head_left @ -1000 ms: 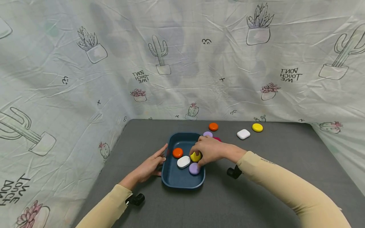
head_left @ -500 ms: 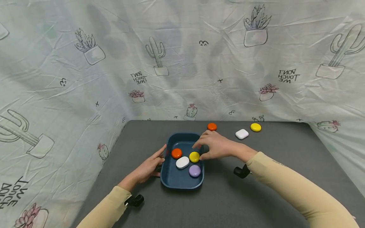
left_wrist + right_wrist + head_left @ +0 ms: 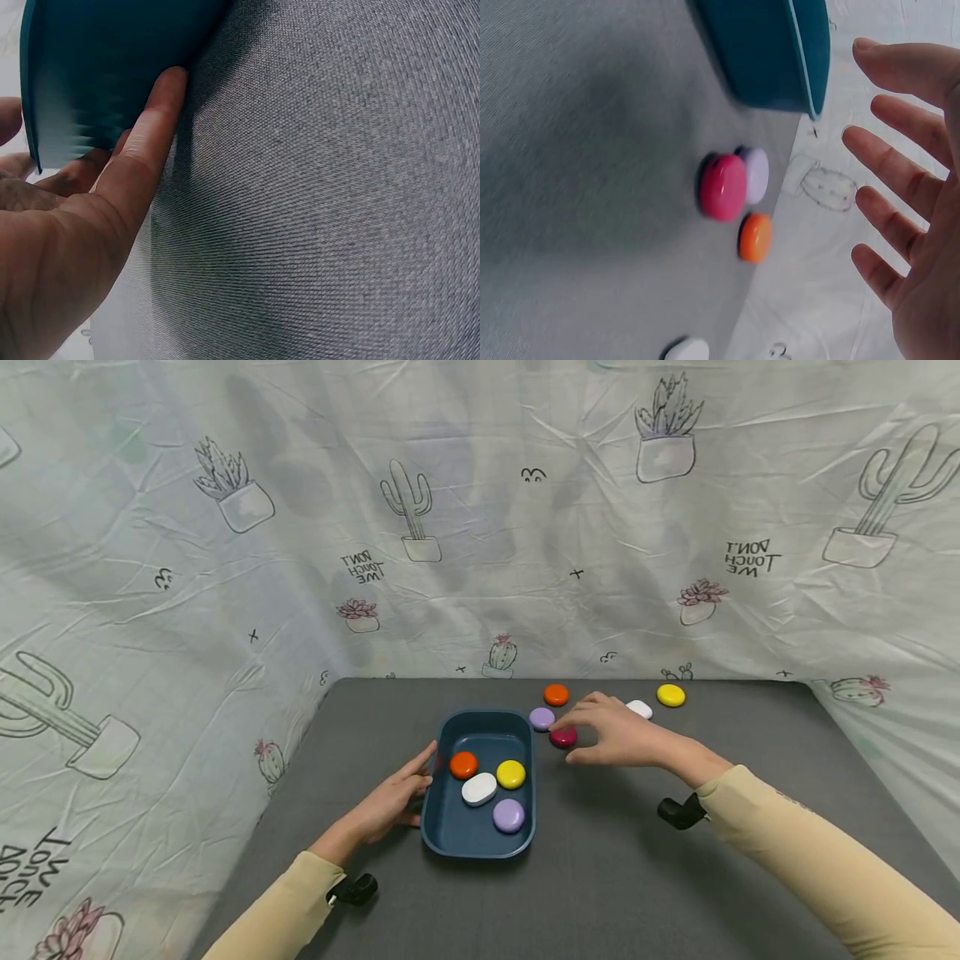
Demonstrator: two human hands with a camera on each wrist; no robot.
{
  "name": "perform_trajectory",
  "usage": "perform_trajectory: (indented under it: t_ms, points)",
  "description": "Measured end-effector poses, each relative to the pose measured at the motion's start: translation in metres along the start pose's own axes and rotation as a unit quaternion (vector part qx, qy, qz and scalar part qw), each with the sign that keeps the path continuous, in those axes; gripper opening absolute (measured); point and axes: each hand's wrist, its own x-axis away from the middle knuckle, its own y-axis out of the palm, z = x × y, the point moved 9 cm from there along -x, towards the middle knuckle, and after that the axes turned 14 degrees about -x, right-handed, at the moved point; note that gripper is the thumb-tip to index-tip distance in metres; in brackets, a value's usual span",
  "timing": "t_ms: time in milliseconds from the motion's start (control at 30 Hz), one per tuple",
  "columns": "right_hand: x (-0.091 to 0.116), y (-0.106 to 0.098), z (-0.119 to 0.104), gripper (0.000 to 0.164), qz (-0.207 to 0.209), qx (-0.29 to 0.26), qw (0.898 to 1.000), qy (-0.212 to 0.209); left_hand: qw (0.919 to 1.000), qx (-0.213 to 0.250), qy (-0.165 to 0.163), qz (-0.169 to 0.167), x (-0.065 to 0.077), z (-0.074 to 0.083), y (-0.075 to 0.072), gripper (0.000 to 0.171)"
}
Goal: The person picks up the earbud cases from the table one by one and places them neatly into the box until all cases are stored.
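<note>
A dark blue rectangular tray sits on the grey table. Inside it lie an orange disc, a white oval piece, a yellow disc and a lilac disc, all glossy and rounded. My left hand rests with extended fingers against the tray's outer left wall. To the right of the tray, my right hand hovers with thumb and fingers spread, holding nothing. Its fingertips overlap a dark red disc in the head view. Beside that disc is another lilac disc.
Behind the right hand lie a second orange disc, a white piece partly hidden by the hand, and a second yellow disc. A cactus-printed sheet hangs along the table's back and left edges.
My right hand has let go of the yellow disc inside the tray and moved right, out over the table, uncovering the red and lilac discs. My left hand has stayed at the tray.
</note>
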Motion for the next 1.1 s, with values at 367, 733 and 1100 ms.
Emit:
perform_trajectory:
  t_ms: [367,733,1100]
  points:
    - [0.031,-0.025,0.039,0.044,0.037,-0.016,0.999,0.019,1.0,-0.003,0.001,-0.004,0.004,0.0,0.004,0.062]
    - [0.053,-0.049,0.084,0.048,0.081,-0.022,0.995,0.055,1.0,0.007,0.002,-0.007,0.011,0.002,0.007,0.062]
    - [0.069,-0.063,0.125,0.052,0.108,-0.024,0.986,0.122,1.0,0.007,-0.005,-0.004,0.015,0.003,0.011,0.062]
